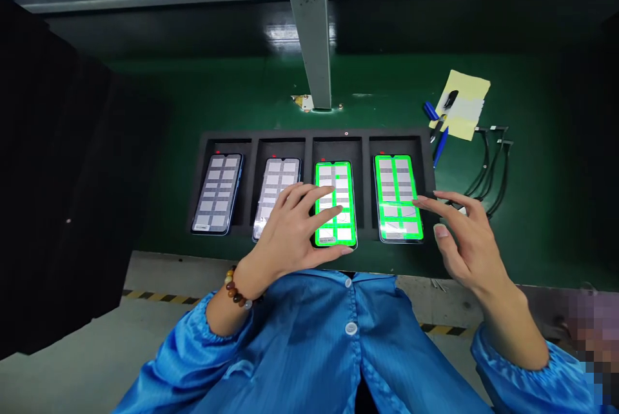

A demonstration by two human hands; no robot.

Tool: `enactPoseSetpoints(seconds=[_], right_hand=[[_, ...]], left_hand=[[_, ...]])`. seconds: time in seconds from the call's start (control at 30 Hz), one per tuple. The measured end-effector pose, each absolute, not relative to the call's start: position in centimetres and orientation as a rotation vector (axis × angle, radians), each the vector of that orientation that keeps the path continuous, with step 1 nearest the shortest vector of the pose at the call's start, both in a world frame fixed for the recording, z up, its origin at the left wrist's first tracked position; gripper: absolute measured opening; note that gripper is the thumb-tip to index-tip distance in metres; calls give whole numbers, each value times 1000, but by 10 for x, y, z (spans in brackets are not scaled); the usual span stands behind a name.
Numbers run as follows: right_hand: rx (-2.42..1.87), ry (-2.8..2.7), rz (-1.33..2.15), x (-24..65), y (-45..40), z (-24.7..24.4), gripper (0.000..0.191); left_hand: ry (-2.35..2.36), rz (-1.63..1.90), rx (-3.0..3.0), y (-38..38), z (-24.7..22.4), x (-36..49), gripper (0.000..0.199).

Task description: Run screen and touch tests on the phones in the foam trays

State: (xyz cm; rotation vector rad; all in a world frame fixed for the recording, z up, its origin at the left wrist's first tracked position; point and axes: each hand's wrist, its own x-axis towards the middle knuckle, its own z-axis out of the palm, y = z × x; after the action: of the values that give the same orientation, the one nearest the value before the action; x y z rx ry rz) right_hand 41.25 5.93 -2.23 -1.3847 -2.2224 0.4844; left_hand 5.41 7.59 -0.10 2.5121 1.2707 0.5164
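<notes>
My left hand (294, 227) is spread over a smartphone (344, 233) whose screen shows a bright green grid, with fingertips on or just above the glass. My right hand (461, 233) reaches in from the right, its index fingertip at the right edge of another smartphone (397, 175) with a similar green grid. Both hands have their fingers apart and hold nothing. A third smartphone (285, 172), partly covered by my left hand, and a fourth smartphone (217, 195) at the far left show grey and white blocks. Each phone lies face up in its own compartment of the black tray (309, 149).
A grey metal post (309, 33) rises from the green bench (232, 95) behind the tray. Right of it lie a yellow paper (467, 88), a blue pen (440, 147) and several black cables (503, 175). Dark panels (62, 175) stand at the left.
</notes>
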Motion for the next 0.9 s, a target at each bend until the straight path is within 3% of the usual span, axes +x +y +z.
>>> enactPoseSetpoints(seconds=[0.27,0.63,0.9], right_hand=[[-1232,-2311,498,382,82,-29,51],[-1388,-2217,483,407,71,-25,46],[-1283,-2270,497,384,84,-26,48]], left_hand=[[1465,572,2484,62,3,26,50],[1270,501,2493,80,-6,67,64],[1495,560,2450,72,-1,36,54]])
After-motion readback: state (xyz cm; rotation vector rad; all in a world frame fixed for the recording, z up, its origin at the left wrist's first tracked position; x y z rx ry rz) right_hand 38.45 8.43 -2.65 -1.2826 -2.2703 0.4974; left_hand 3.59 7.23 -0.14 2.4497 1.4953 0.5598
